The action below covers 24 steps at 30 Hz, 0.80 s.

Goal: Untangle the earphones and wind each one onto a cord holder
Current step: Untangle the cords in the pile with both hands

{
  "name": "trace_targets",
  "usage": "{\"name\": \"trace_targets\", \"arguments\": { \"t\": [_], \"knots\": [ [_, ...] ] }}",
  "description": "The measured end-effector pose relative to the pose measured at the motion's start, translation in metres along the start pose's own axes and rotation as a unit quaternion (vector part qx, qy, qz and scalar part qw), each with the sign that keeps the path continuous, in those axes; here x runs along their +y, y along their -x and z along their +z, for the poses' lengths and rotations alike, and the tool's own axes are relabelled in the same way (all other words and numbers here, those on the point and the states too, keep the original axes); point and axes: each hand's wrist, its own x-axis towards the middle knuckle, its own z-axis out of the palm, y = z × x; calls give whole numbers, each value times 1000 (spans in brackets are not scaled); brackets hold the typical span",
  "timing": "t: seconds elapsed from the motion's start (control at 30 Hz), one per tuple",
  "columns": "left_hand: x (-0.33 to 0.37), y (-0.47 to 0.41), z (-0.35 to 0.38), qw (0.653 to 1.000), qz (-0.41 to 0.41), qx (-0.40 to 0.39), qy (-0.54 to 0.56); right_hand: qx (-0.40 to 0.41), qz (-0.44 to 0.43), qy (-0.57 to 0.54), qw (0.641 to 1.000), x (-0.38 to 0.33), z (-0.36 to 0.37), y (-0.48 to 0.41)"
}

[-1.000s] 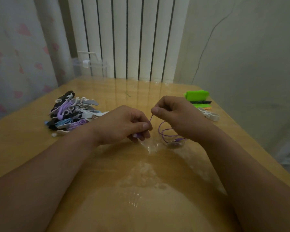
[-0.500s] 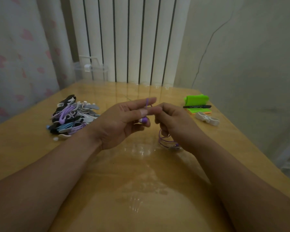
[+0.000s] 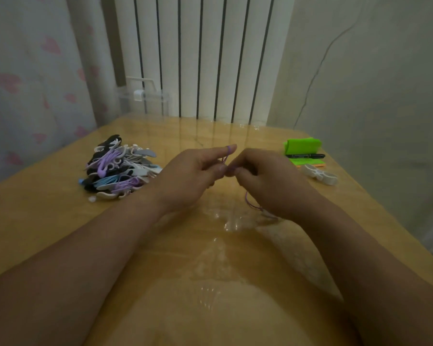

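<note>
Purple earphone cord [image 3: 225,158] is held between both hands, above the middle of the wooden table [image 3: 60,221].
The left hand [image 3: 193,176] carries a loop on its forefinger and the right hand [image 3: 265,181] pinches the strand; gentle tension should keep the loops flat. A white cord holder [image 3: 320,174] lies near the right edge, and a radiator [image 3: 210,58] stands behind the far edge.

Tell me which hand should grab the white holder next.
Probably the right hand: the holder lies on its side of the table, and the left hand has the purple cord looped round its forefinger.
</note>
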Motion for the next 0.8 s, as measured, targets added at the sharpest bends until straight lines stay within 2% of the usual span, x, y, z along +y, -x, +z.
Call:
{"name": "trace_targets", "arguments": {
  "t": [0.1, 0.17, 0.27, 0.4, 0.47, 0.57, 0.67, 0.8],
  "knots": [
    [4, 2, -4, 997, -3, -67, -25, 54, -5, -91, 994, 2, -10, -4],
    [9, 4, -5, 992, -11, -122, -3, 56, 2, -160, 985, 6, -16, -4],
    [15, 6, -4, 975, -30, -176, 136, 23, 23, -260, 965, 13, -19, -5],
    [15, 5, -8, 942, -47, -172, 284, -5, 58, -389, 919, 20, -17, -5],
    [15, 4, -9, 930, -45, -160, 328, -21, 83, -386, 918, 17, -11, -2],
    [14, 2, -3, 930, -53, -112, 347, -47, 88, -305, 947, 9, 4, 0],
    [10, 0, 0, 941, -59, -48, 331, -57, 93, -229, 967, 3, 12, -1],
    [9, -1, 3, 959, -44, 17, 281, -78, 98, -223, 967, 0, 11, 0]
  ]
}}
